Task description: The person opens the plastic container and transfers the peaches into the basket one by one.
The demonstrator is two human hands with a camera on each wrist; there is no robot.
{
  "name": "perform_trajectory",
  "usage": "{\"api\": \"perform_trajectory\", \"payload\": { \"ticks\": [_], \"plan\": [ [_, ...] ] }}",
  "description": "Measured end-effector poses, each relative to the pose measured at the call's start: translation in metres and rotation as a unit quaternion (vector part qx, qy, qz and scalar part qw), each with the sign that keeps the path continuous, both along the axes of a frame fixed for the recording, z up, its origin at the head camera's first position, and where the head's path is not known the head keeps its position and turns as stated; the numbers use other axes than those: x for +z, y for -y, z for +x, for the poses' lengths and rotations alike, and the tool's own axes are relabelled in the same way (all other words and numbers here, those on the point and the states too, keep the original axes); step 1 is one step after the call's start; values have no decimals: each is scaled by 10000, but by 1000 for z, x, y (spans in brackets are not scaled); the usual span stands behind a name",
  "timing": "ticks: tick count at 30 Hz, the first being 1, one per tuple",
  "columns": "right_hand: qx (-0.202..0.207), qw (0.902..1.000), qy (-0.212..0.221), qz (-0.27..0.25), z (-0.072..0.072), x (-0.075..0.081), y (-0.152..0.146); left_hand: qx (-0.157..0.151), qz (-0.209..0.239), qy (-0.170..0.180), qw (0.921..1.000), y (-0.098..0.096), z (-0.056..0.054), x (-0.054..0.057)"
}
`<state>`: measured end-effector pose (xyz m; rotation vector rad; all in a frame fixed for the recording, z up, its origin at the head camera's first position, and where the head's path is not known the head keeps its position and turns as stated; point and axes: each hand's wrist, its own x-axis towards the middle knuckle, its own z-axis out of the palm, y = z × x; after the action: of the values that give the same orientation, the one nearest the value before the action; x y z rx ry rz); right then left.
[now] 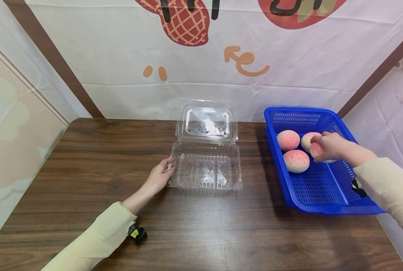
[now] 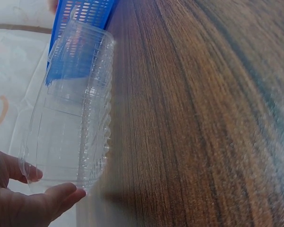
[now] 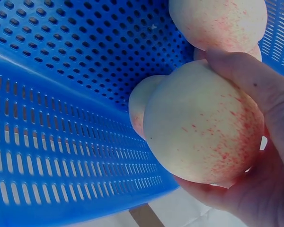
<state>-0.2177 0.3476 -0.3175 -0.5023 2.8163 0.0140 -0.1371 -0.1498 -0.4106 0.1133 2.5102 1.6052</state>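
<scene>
My left hand (image 1: pixel 159 176) pinches the left rim of a clear plastic clamshell box (image 1: pixel 205 165), which lies with its lid (image 1: pixel 207 120) folded back. In the left wrist view, thumb and fingers (image 2: pixel 61 196) sit at the near end of the box. Over at the right, my right hand (image 1: pixel 333 146) grips a pale peach (image 3: pixel 203 125) with red speckles inside a blue basket (image 1: pixel 291 188). Several more peaches lie about it, among them a pinker peach (image 1: pixel 288 140) and another speckled peach (image 1: pixel 296 161). The hand partly hides those behind it.
Both the box and the basket stand on a dark wood-grain table (image 1: pixel 120 150). A printed cloth (image 1: pixel 120 94) hangs behind the table's back edge. The basket's raised, slotted walls surround the right hand.
</scene>
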Motion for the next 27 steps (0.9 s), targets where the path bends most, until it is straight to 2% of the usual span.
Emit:
{"api": "perform_trajectory", "payload": {
  "ticks": [9, 18, 27],
  "plan": [
    [-210, 9992, 335, 103, 3, -7, 1, 17, -10, 13, 10000, -1, 2, 1],
    [-70, 9990, 437, 104, 3, -16, -4, 15, 68, 48, 10000, -1, 4, 4],
    [59, 9988, 490, -6, 1, -24, -6, 19, 34, 3, 10000, -1, 3, 2]
  ]
}}
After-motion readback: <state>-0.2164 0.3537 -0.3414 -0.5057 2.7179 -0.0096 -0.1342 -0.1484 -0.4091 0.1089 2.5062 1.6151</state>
